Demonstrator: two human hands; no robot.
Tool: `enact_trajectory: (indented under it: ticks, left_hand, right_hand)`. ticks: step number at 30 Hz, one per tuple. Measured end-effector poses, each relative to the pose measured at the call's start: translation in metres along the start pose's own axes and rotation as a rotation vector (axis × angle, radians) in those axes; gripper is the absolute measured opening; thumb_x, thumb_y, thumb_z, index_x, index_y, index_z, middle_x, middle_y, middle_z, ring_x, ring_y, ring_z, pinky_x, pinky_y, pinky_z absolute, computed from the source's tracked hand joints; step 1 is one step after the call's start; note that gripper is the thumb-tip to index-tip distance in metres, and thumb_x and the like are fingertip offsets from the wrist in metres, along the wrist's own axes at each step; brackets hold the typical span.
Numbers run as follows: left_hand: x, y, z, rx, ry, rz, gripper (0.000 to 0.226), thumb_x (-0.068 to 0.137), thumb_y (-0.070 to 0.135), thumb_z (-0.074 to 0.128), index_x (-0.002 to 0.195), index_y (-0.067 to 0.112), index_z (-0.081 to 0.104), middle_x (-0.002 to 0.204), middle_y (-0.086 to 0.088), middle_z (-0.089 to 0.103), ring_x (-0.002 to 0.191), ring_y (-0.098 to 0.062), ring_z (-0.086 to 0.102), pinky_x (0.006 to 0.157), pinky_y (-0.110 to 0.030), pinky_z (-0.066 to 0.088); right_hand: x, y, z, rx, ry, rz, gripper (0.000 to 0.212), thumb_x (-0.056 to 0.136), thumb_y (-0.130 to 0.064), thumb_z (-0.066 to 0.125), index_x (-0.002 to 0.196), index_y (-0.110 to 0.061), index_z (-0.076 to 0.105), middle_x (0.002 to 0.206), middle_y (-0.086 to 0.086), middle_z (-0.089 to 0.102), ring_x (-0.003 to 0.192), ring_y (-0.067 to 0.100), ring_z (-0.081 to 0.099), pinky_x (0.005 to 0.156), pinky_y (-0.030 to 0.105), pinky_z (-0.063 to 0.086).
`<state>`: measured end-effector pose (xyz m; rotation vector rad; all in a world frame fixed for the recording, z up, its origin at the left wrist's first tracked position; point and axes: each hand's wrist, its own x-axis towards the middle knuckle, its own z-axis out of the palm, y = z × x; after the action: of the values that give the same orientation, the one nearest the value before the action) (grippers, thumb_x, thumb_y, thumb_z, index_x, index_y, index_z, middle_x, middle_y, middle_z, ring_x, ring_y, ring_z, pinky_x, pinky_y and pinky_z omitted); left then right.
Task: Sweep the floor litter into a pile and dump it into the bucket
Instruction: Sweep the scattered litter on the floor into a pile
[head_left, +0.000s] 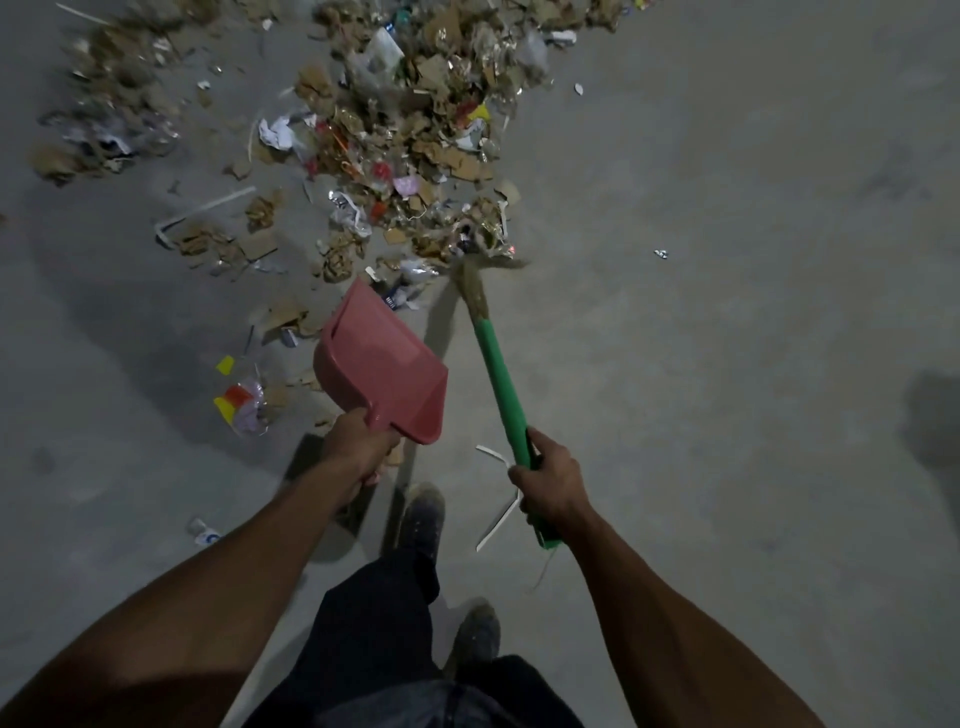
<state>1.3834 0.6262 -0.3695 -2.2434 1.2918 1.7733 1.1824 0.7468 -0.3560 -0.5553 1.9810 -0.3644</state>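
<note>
Bare concrete floor (727, 364) carried a loose litter pile (410, 124). The right hand (550, 480) gripped the broom (498, 379), bristles at the pile's edge for gathering. The left hand (358, 447) clasped the pink dustpan (384, 364) by its handle, mouth toward the pile, apparently ready to receive.

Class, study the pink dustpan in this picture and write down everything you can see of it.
The dustpan is pink and looks like moulded plastic, with a flat scoop, raised side walls and a short handle. The left hand grips that handle. The pan appears tilted, its open mouth pointing away from the person toward the litter on the grey floor; whether its front edge touches the floor is unclear. Its scoop looks empty. The broom lies just to its right, apart from it.
</note>
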Motion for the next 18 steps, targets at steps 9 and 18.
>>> enact_trajectory:
  ticks: [9, 18]
  left_hand:
    - [-0.005, 0.076, 0.027, 0.013, -0.069, 0.073, 0.008, 0.089, 0.007, 0.06, 0.095, 0.008, 0.056, 0.073, -0.012, 0.057, 0.05, -0.018, 0.047, 0.042, -0.023, 0.037]
    - [0.043, 0.154, 0.073, -0.016, 0.017, 0.019, 0.009, 0.089, 0.007, 0.06, 0.089, 0.015, 0.056, 0.062, -0.013, 0.056, 0.045, -0.02, 0.048, 0.042, -0.023, 0.037]
  right_hand:
    - [0.001, 0.037, -0.074, 0.161, 0.244, 0.173, 0.062, 0.082, -0.005, 0.062, 0.141, -0.016, 0.05, 0.087, 0.01, 0.067, 0.062, 0.031, 0.069, 0.054, 0.042, 0.059]
    - [0.147, -0.018, -0.142, -0.097, 0.027, 0.087, 0.047, 0.076, -0.011, 0.065, 0.122, -0.002, 0.06, 0.098, 0.019, 0.067, 0.083, 0.039, 0.068, 0.072, 0.048, 0.059]
